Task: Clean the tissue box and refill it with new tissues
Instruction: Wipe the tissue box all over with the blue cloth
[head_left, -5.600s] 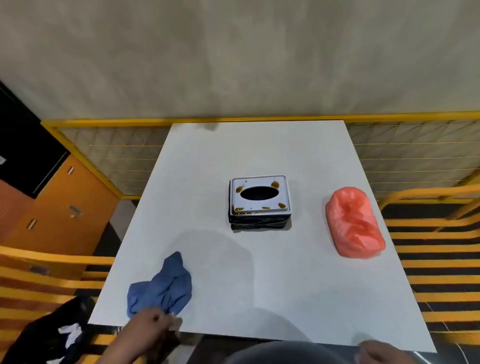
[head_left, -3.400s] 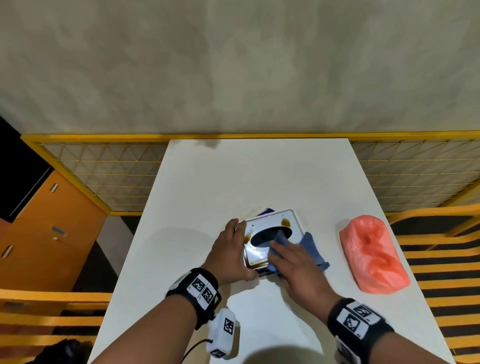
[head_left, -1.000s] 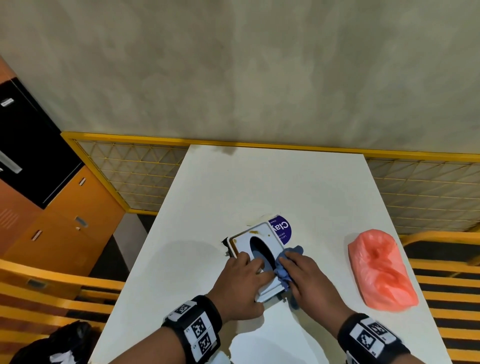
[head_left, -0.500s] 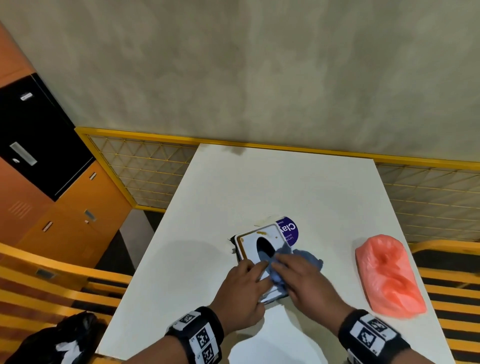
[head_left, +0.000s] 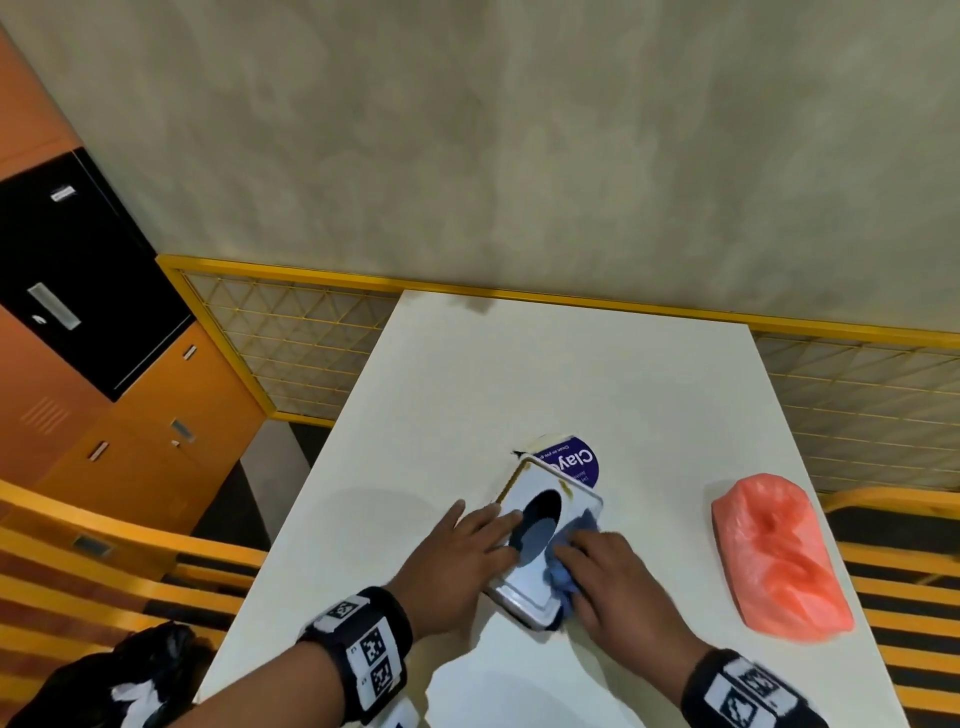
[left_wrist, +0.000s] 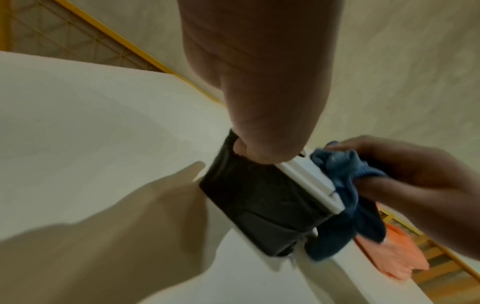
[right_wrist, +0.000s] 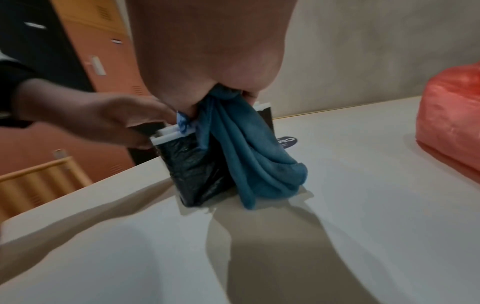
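Observation:
The tissue box (head_left: 566, 512) has a white lid with an oval opening and black sides (left_wrist: 259, 197), and it stands askew on the white table (head_left: 571, 374). A small brown stain (head_left: 564, 486) shows near the lid's far edge. My left hand (head_left: 467, 545) grips the lid's left edge (right_wrist: 166, 135). My right hand (head_left: 608, 577) clutches a bunched blue cloth (head_left: 561, 571) against the lid's near right edge, and the cloth (right_wrist: 249, 154) hangs down the box's side. A pink pack of tissues (head_left: 774, 561) lies at the right.
A round purple label (head_left: 576, 462) lies on the table just behind the box. A yellow mesh rail (head_left: 291, 332) runs behind the table. Orange and black lockers (head_left: 104, 332) stand at the left, with yellow slatted seats on both sides and a black bag (head_left: 135, 680) at the lower left.
My right hand has drawn the cloth from the lid's middle to its near right edge, where it is now bunched under the fingers. My left hand keeps its hold on the box.

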